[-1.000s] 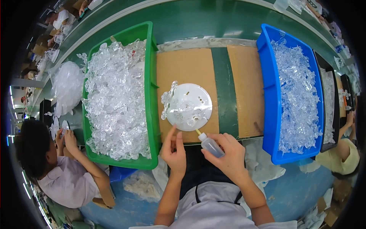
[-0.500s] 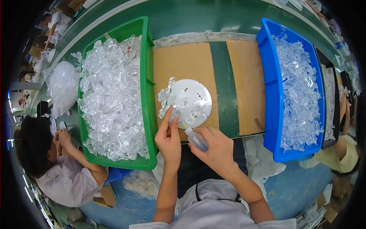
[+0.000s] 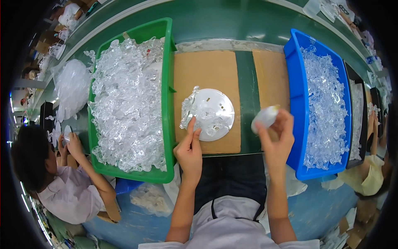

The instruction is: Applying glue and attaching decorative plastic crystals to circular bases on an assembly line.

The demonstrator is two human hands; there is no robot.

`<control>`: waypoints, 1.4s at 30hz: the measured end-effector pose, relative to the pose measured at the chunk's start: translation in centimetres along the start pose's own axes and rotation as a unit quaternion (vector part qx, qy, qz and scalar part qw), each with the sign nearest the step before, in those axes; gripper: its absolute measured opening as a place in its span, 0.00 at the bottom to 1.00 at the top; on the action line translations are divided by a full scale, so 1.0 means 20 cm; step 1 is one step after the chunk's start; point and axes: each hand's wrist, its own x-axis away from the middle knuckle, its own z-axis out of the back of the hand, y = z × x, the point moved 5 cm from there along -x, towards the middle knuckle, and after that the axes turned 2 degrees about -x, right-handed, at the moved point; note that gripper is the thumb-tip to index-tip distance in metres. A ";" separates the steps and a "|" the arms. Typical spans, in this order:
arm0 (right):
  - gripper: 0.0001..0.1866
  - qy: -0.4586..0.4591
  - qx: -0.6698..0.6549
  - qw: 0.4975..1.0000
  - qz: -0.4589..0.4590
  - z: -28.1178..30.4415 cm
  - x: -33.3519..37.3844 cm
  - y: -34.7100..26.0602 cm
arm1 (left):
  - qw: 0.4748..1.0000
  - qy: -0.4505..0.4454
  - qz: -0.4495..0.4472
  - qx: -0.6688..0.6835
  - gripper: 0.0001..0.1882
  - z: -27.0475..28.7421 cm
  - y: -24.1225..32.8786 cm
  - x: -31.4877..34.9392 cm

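A round white disc (image 3: 224,125) with small holes and slots lies on cardboard before me, and clear plastic pieces (image 3: 190,107) rest along its left side. At the disc's lower left edge, my left hand (image 3: 190,155) is closed, thumb and index finger pinching a clear plastic part (image 3: 211,128) that lies over the disc. My right hand (image 3: 278,137) is raised to the right of the disc, its fingers wrapped round a small translucent squeeze bottle (image 3: 265,118). The bottle is tilted and smeared by motion, its tip towards the upper right.
On the left stands a green bin (image 3: 169,103) heaped with clear plastic parts; on the right, a blue bin (image 3: 299,112) holds more. A person (image 3: 70,182) works at the far left beside a clear bag (image 3: 71,87). Another sleeve (image 3: 367,176) shows at the far right.
My right hand has lifted the squeeze bottle off the disc and carried it right and away, tipping it over. My left hand stays at the disc. The whole view has shifted slightly.
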 end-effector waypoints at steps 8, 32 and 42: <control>0.31 0.016 -0.006 1.000 -0.002 -0.05 -0.16 0.27 | 0.999 0.023 -0.036 0.000 0.19 0.00 -0.05 0.05; 0.08 -0.286 0.138 0.945 0.076 -0.57 -0.02 -0.34 | 0.964 -0.031 -0.218 -0.151 0.23 -0.01 -0.13 0.25; 0.08 -0.306 0.104 0.946 0.034 -0.57 -0.03 -0.30 | 0.953 -0.033 -0.237 -0.187 0.22 -0.01 -0.13 0.25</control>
